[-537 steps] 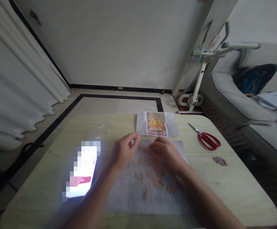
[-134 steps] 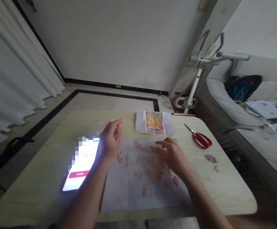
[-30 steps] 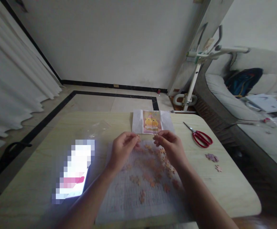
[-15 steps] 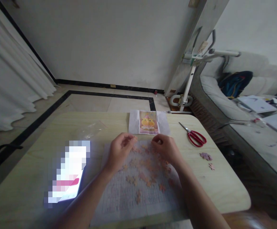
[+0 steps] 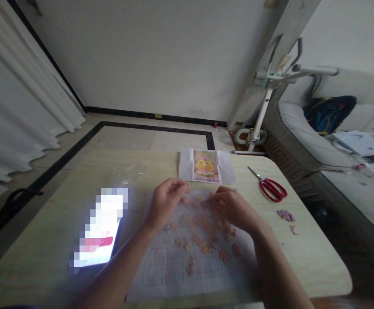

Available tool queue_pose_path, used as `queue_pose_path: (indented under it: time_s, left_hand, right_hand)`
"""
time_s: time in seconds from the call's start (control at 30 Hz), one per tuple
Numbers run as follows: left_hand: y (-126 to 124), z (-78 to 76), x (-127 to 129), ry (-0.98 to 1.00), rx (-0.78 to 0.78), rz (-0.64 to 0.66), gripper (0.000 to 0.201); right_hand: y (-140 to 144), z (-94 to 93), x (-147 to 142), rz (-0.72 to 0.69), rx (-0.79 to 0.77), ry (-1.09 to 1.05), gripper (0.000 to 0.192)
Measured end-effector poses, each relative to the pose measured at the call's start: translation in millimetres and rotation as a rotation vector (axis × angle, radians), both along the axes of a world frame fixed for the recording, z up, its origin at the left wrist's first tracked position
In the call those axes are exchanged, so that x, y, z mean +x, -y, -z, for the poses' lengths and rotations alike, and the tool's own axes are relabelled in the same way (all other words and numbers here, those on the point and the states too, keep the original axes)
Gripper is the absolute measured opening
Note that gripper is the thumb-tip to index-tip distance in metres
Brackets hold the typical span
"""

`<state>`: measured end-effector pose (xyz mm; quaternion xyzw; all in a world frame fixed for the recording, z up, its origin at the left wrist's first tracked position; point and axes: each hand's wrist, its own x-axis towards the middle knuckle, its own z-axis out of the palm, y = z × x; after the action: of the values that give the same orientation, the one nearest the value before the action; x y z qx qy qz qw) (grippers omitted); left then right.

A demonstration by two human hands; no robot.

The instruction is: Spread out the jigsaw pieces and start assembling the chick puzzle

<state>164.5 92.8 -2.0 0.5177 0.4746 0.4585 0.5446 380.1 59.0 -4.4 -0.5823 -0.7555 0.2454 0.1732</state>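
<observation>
The worktop [image 5: 315, 257] carries a gridded sheet [image 5: 174, 274] strewn with puzzle pieces [image 5: 206, 238]. The left hand [image 5: 164, 206] hovers at the sheet's far edge, its grip pinching one small piece [image 5: 187, 187]. The right hand [image 5: 233, 206] lies curled over the pieces; I cannot tell its grip. Red scissors [image 5: 272, 189] lie well apart.

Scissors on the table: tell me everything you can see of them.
The scissors have red loop handles, plastic by the look, and thin silvery blades. They lie flat on the pale wooden table, shut or nearly so, tips pointing to the far edge and handles nearer the person. They sit right of the picture sheet, apart from it. Nothing touches them; the right hand is well clear.
</observation>
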Motion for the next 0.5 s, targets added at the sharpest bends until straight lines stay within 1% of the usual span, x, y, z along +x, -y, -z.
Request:
queue_pose_path:
  time_s: [0.13, 0.33, 0.5]
  left_hand:
    - [0.6, -1.1, 0.6, 0.014, 0.003, 0.005, 0.015]
    - [0.8, -1.4, 1.6, 0.022, 0.009, 0.0, 0.016]
    - [0.9, 1.4, 1.8, 0.037, 0.017, 0.024, 0.017]
  right_hand:
    - [-2.2, -2.3, -0.2, 0.023, -0.024, -0.004, 0.014]
    - [-0.7, -5.1, 2.5, -0.033, -0.045, -0.042, 0.024]
    - [-0.7, -3.5, 4.3, 0.012, -0.062, -0.005, 0.017]
